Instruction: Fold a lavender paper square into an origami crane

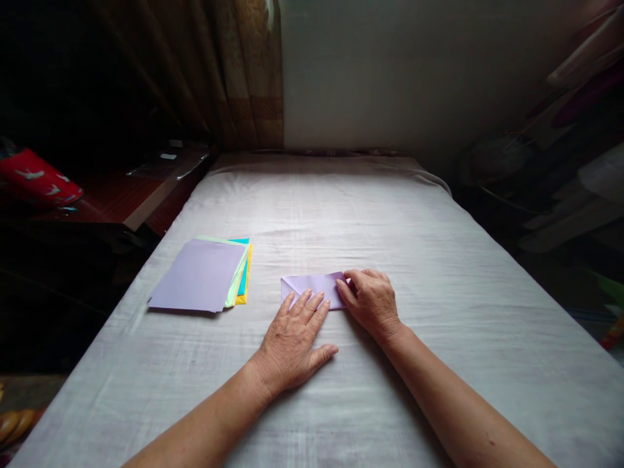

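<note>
Presently, the bare left hand (290, 344) is lying palm down with its fingers spread, the fingertips bearing on the near left part of a folded, oblong piece of lavender paper (322, 282); its thumb is resting apart on the creased white cloth sheet (439, 260). The bare right hand (373, 299) is curling its thumb and bent fingers at the paper's right end; whether they are pinching an edge cannot be told. The paper is lying flat on the cloth, just ahead of the left hand.

Likely faults: uneven pressure may be skewing the fold; opposed pulling by the hands may be tearing it; the soft, wrinkled cloth may be yielding and leaving creases blunt.

To the left, well apart, a stack of lavender, pale green, blue and yellow square paper (195, 276) is lying with misaligned edges. A sweep of the left forearm could be scattering it.

Farther off, a reddish-brown wooden tabletop (112, 195) is carrying a clear plastic sleeve (170, 166), probably posing no hazard.
</note>
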Demonstrator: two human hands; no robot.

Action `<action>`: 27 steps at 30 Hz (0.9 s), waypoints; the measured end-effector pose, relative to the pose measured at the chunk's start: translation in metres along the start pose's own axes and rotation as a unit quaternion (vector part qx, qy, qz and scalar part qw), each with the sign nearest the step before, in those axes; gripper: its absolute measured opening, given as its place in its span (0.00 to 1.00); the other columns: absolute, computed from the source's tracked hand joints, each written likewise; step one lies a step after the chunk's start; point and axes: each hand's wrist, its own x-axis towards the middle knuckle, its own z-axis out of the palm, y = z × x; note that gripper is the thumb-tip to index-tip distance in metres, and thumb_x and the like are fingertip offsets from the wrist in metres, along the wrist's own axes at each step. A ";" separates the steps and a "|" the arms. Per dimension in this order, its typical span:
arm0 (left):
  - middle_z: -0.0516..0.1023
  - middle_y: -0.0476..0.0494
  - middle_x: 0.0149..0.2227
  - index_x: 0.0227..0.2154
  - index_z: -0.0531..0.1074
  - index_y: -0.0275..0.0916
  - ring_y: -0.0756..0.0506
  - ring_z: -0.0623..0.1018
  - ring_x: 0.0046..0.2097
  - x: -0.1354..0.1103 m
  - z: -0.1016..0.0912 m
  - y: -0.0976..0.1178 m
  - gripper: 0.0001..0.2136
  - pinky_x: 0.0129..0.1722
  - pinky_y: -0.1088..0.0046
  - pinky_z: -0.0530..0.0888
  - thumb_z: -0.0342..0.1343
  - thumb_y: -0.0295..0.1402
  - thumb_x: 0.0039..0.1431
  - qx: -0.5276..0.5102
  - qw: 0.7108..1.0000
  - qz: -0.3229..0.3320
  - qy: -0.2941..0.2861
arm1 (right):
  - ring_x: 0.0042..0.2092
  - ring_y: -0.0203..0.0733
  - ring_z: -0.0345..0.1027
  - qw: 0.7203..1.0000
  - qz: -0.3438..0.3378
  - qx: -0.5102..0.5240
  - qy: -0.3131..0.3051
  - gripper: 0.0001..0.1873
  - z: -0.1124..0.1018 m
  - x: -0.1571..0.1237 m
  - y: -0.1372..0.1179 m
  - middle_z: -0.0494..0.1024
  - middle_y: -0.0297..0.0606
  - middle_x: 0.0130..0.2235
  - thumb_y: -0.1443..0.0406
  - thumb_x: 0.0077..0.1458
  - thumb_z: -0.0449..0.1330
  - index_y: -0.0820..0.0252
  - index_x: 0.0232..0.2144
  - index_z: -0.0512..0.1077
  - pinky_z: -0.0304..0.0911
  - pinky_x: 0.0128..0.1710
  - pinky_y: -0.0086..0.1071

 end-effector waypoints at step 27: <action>0.60 0.40 0.67 0.65 0.58 0.43 0.37 0.59 0.67 0.001 0.000 0.000 0.31 0.65 0.51 0.53 0.43 0.55 0.64 0.009 1.000 0.007 0.002 | 0.68 0.55 0.45 0.996 -0.046 -0.052 -0.056 0.26 -0.018 -0.039 0.019 0.56 0.50 0.67 0.57 0.64 0.51 0.56 0.62 0.62 0.46 0.63 0.52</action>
